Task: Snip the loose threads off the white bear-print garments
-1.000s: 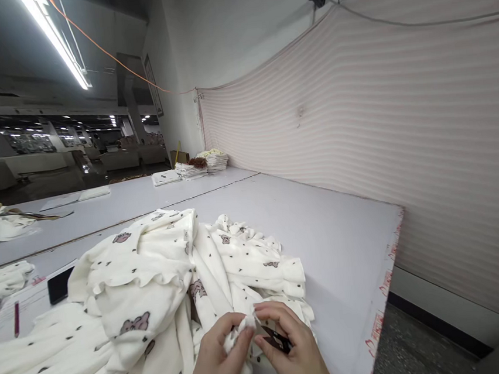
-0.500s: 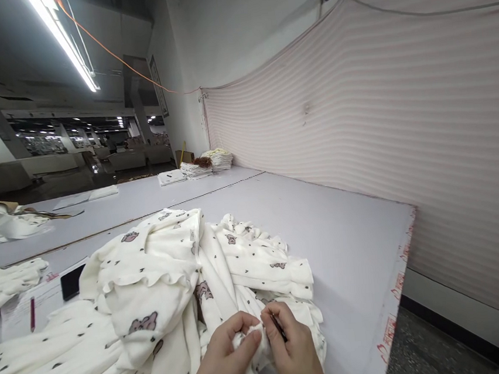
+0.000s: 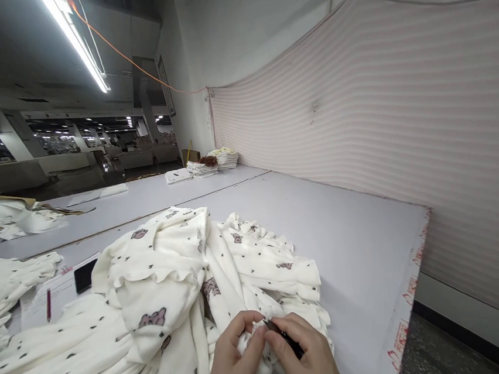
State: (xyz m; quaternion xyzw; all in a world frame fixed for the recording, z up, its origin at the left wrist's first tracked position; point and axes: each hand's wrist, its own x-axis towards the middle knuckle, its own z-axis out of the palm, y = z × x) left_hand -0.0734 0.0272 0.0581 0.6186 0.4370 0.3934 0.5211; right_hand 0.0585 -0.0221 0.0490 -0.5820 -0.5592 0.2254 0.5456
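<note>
Head view. Left hand [image 3: 236, 353]: thumb and fingers pinched together on a bunched white tuft of soft fabric [image 3: 247, 341]. Right hand [image 3: 306, 346]: fingers curled round a small black hand tool with a narrow end [image 3: 291, 340], tip close against the tuft; contact impossible to confirm. Most of tool and tuft hidden behind fingers.

Creamy-white soft-cloth garment heap, printed with mauve bears and small dark marks, ruffle-edged [image 3: 167, 248]: lies crumpled on the pale grey flat-topped table [image 3: 361, 247], directly beyond and left of both hands.

In the way, left: heap overlapping the lower part of a white printed paper sheet [image 3: 34, 307]; on the sheet, a slim dark-red pen [image 3: 48, 305] and a black flat rectangular device [image 3: 85, 277], just beside the heap. Further left, a second white printed cloth pile [image 3: 12, 286]; behind, white and brown scraps [image 3: 18, 215].

Far end: stacked folded white cloth [image 3: 224, 159], beside a reddish-brown stringy bundle [image 3: 207, 160]. Right: pink-and-white striped fabric sheet [image 3: 357, 112], hung along the wall. Table surface open on that side.
</note>
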